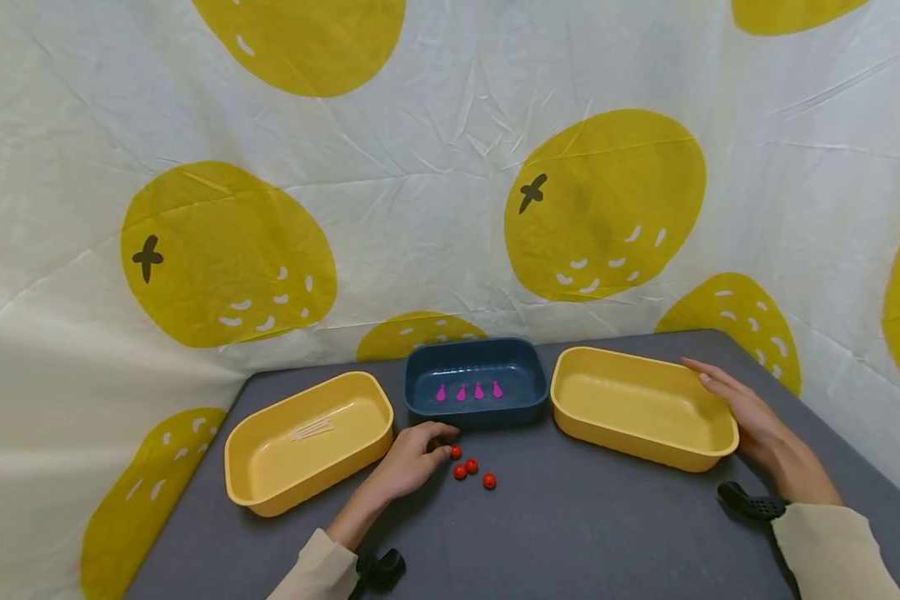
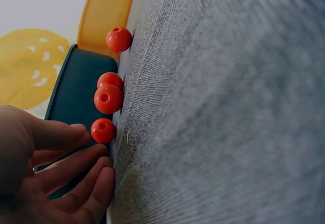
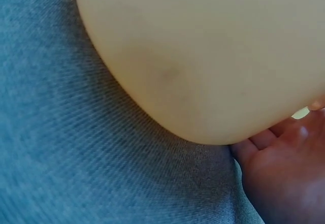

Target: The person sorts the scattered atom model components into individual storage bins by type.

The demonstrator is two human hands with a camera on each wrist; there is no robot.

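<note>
My left hand (image 1: 414,460) is low over the table in front of the dark blue bin (image 1: 521,414), thumb and fingers apart. Its thumb tip comes right up to a red bead (image 2: 103,131) with a hole in it. Several more red beads, such as the nearest bead (image 1: 489,481), lie loose on the table beside it. At the far right, my right hand (image 1: 753,421) rests along the outside of a yellow bin (image 1: 637,446), its fingers extended at the end wall. The right wrist view shows that bin's pale wall (image 3: 203,71) close up, the fingers partly behind it.
Another yellow bin (image 1: 322,475) on the left has several thin pale sticks (image 1: 313,429) in it. Small pink drop-shaped pieces (image 1: 478,390) lie in a row inside the blue bin. A fruit-patterned cloth (image 1: 435,233) hangs behind the grey table (image 1: 570,533).
</note>
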